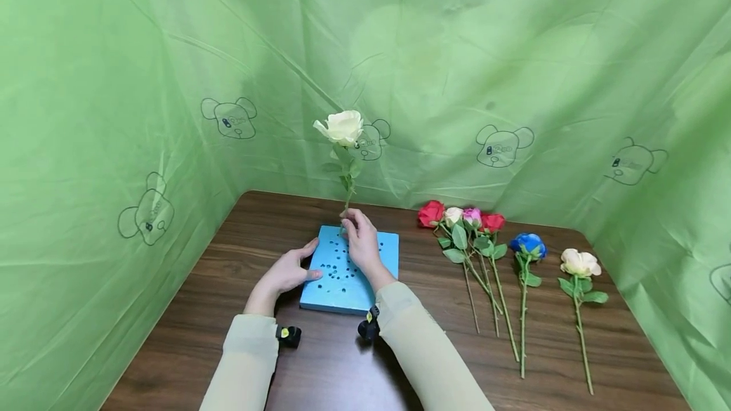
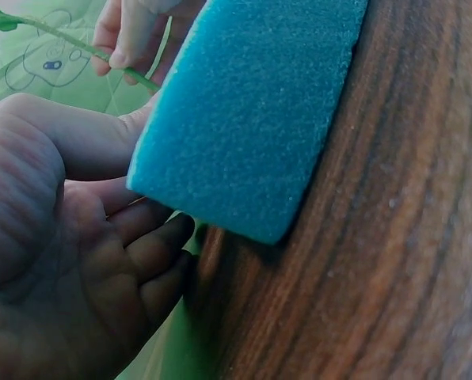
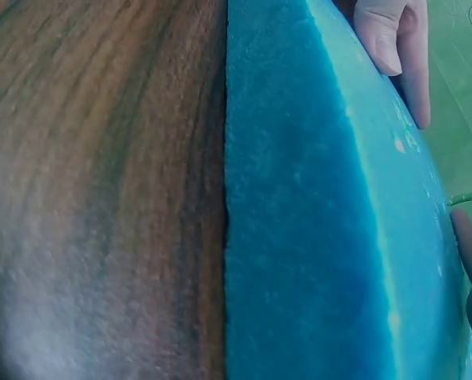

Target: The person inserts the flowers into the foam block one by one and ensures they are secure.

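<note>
A blue foam block with several holes in its top lies flat on the table. My right hand is over the block's far part, pinching the green stem of a white rose. The rose stands upright, its lower stem end at the block's top, partly hidden by the fingers. My left hand holds the block's left edge, thumb on top. In the left wrist view, the other fingers curl beside the block's side. The right wrist view shows the foam's front side and the stem by the right fingertips.
Right of the block lie artificial roses: a red one, a cream one, a pink one and another red one, stems crossing. Farther right are a blue rose and a pale peach rose. Green curtain surrounds the wooden table.
</note>
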The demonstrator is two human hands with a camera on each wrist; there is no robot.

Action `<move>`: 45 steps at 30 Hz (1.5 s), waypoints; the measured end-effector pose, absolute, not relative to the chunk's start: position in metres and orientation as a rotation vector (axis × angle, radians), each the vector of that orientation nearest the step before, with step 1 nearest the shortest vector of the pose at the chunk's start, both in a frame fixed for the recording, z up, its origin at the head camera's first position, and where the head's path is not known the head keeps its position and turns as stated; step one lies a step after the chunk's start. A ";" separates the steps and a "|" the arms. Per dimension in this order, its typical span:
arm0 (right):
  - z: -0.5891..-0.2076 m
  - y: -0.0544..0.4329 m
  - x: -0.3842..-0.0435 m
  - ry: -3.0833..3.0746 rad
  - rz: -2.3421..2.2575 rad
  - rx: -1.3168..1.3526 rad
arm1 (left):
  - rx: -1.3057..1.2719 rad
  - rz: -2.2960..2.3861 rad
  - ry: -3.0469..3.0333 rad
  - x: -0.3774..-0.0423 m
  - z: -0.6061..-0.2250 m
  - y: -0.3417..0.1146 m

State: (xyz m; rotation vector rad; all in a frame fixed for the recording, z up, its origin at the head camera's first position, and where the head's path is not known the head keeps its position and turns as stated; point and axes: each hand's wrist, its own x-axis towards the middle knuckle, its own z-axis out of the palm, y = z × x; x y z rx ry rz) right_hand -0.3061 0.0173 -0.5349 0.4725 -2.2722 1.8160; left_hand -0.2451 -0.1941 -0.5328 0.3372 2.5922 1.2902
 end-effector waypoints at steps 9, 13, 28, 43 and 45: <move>-0.542 0.017 -0.302 -2.222 1.810 0.472 | 0.308 1.293 2.574 -0.243 -0.531 -0.194; -0.542 0.017 -0.301 -2.224 1.792 0.484 | 0.294 1.306 2.572 -0.243 -0.531 -0.193; -0.547 0.017 -0.302 -2.348 1.589 0.441 | 0.289 1.376 2.552 -0.245 -0.535 -0.196; -0.546 0.016 -0.302 -2.402 1.553 0.421 | 0.283 1.388 2.548 -0.245 -0.533 -0.194; -0.546 0.016 -0.302 -2.411 1.555 0.417 | 0.281 1.394 2.546 -0.245 -0.534 -0.194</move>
